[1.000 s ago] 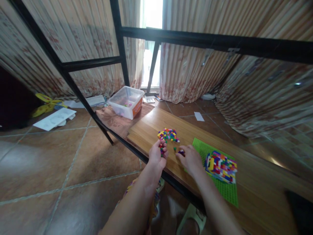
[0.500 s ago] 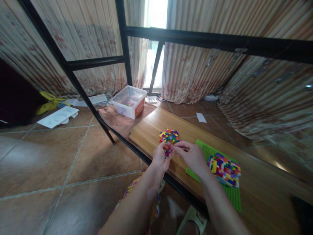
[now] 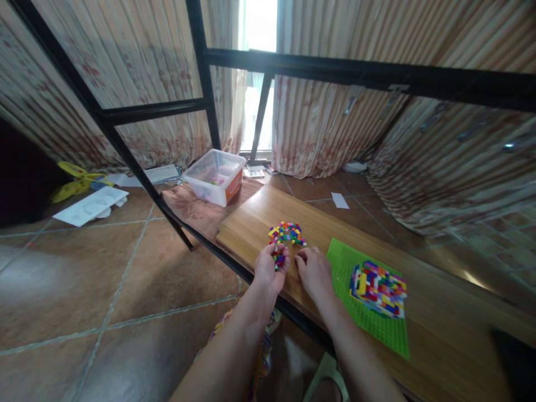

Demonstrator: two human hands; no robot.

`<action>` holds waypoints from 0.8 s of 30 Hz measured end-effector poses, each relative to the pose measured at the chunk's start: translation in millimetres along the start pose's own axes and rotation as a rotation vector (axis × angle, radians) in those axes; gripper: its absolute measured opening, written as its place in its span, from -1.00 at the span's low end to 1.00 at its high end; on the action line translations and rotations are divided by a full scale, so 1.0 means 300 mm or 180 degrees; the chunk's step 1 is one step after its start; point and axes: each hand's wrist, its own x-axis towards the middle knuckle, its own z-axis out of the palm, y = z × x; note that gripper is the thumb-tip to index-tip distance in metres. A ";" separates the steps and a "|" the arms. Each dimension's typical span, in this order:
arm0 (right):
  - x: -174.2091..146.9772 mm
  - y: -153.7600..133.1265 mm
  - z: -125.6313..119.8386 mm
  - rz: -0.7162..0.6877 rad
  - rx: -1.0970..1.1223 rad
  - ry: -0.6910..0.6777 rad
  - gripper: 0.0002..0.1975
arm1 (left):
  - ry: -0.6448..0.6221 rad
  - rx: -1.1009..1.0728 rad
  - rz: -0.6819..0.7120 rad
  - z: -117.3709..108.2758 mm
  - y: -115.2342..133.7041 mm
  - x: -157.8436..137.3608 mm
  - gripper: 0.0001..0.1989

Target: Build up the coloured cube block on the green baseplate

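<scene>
The left hand cups a handful of bricks in half-curled fingers. The right hand bends its fingers over the worktop; whether they grip anything, I cannot tell. Rightward lies the green baseplate; just beyond both hands, nearer the left, the brick pile.

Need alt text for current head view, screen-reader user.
A person's left hand cups small colourful bricks near a loose brick pile on a wooden tabletop, the right hand nearby. To the right, a multicoloured brick build sits on a green baseplate; beyond the tabletop's left end stands a clear bin.
</scene>
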 end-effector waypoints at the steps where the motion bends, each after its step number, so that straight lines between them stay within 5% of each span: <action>1: -0.002 -0.005 0.001 -0.0016 0.0022 -0.0004 -0.83 | 0.0020 0.0021 0.0023 0.001 -0.004 0.000 -0.80; 11: -0.013 -0.058 -0.102 -0.0377 0.1893 -0.0161 -0.74 | 0.0138 -0.0023 0.0126 0.014 -0.023 0.011 -0.83; 15: 0.048 -0.021 -0.050 0.0155 0.0890 0.0454 -0.72 | 0.0068 -0.0016 0.0012 0.013 -0.011 0.002 -0.83; 19: 0.118 0.005 0.008 0.0222 0.0050 0.0223 -0.49 | -0.0018 0.0011 -0.0034 0.007 0.002 0.000 -0.84; 24: 0.161 -0.001 0.027 0.0035 -0.0253 -0.0030 -0.63 | -0.0158 0.0040 -0.0024 0.006 0.004 0.001 -0.86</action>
